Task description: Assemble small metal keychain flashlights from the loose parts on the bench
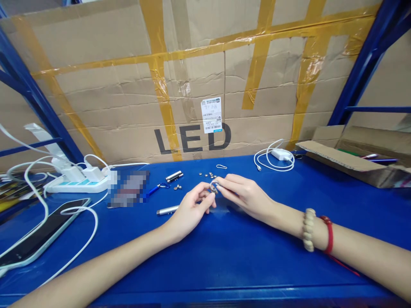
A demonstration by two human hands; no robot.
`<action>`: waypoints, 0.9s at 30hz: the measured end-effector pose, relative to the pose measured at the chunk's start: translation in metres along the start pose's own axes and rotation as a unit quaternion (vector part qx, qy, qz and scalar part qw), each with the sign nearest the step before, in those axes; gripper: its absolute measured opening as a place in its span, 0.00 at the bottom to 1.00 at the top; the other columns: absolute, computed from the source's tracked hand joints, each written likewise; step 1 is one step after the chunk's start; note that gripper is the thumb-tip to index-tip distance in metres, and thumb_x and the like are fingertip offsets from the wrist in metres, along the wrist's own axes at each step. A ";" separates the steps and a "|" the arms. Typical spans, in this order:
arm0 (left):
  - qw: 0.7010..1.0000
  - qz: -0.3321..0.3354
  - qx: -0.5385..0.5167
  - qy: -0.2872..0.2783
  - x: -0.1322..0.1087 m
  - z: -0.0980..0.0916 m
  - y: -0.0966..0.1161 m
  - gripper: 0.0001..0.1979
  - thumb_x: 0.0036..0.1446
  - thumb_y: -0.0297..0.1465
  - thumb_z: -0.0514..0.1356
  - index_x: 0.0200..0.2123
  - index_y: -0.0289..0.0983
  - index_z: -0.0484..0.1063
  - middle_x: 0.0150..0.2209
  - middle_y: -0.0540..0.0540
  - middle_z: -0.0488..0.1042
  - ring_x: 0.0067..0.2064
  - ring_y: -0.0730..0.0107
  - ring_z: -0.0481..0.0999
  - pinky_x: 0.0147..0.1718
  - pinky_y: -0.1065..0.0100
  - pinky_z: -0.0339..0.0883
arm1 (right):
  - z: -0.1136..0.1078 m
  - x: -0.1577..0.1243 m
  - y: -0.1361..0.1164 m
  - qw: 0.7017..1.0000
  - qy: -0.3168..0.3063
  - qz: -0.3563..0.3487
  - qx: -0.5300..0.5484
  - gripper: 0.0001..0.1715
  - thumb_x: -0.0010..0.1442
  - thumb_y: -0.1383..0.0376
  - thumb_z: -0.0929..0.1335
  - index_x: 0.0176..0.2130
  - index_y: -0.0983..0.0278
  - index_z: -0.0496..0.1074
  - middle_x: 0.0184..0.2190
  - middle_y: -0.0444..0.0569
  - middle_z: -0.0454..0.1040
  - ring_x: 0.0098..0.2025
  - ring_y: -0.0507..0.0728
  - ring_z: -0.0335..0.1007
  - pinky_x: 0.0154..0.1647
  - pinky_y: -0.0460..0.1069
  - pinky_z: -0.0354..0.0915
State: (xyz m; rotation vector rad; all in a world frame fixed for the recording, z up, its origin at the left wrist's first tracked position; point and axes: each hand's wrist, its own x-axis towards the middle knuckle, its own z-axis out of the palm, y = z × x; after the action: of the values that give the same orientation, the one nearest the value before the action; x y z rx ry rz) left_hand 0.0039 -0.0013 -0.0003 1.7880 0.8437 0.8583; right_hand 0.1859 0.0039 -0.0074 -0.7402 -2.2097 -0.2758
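Observation:
My left hand [191, 209] and my right hand [242, 194] meet over the blue table [224, 256], both pinching a small silver ring-shaped part [214, 186] between their fingertips. Just behind the hands lie several small button cells [209, 174]. A silver pen-like tube [167, 210] lies beside my left hand. A short silver cylinder [174, 176] and a blue carabiner clip [157, 188] rest further left, with a small metal clip [221, 166] behind. My right wrist wears a bead bracelet and a red string.
A white power strip [80, 182] with plugged chargers sits at the left, its cables trailing to a phone [38, 235] lying flat. A white charger and coiled cable [276, 156] lie at the back right. An open cardboard box [353, 160] stands far right. Taped cardboard marked LED forms the back wall.

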 end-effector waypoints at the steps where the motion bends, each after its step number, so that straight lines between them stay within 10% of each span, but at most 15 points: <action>1: 1.000 0.001 -0.007 0.005 0.000 0.000 0.000 0.11 0.58 0.37 0.51 0.39 0.36 0.61 0.26 0.51 0.65 0.25 0.77 0.63 0.18 0.77 0.53 | 0.000 0.000 0.000 1.000 0.005 0.004 -0.005 0.17 0.66 0.64 0.57 0.44 0.69 0.69 0.31 0.51 0.70 0.33 0.53 0.68 0.34 0.47 0.67; 17: 0.999 0.011 0.042 -0.013 0.000 -0.002 -0.004 0.11 0.60 0.37 0.48 0.31 0.36 0.62 0.23 0.54 0.58 0.24 0.77 0.59 0.21 0.75 0.54 | 0.001 -0.001 -0.002 1.000 0.005 0.013 0.028 0.16 0.66 0.65 0.57 0.45 0.69 0.68 0.33 0.50 0.70 0.35 0.52 0.67 0.37 0.46 0.66; 27: 0.959 0.091 0.268 -0.005 -0.006 0.000 0.000 0.10 0.59 0.35 0.50 0.34 0.37 0.68 0.31 0.50 0.66 0.30 0.73 0.66 0.30 0.71 0.60 | -0.001 0.001 -0.004 0.996 -0.013 0.069 0.051 0.16 0.66 0.64 0.57 0.44 0.68 0.70 0.30 0.48 0.68 0.31 0.51 0.65 0.34 0.44 0.63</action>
State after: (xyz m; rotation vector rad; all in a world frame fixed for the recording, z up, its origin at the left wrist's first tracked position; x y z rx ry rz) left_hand 0.0002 -0.0064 -0.0015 2.3701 0.9801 0.7817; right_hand 0.1842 0.0009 -0.0056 -0.8400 -2.1667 -0.0833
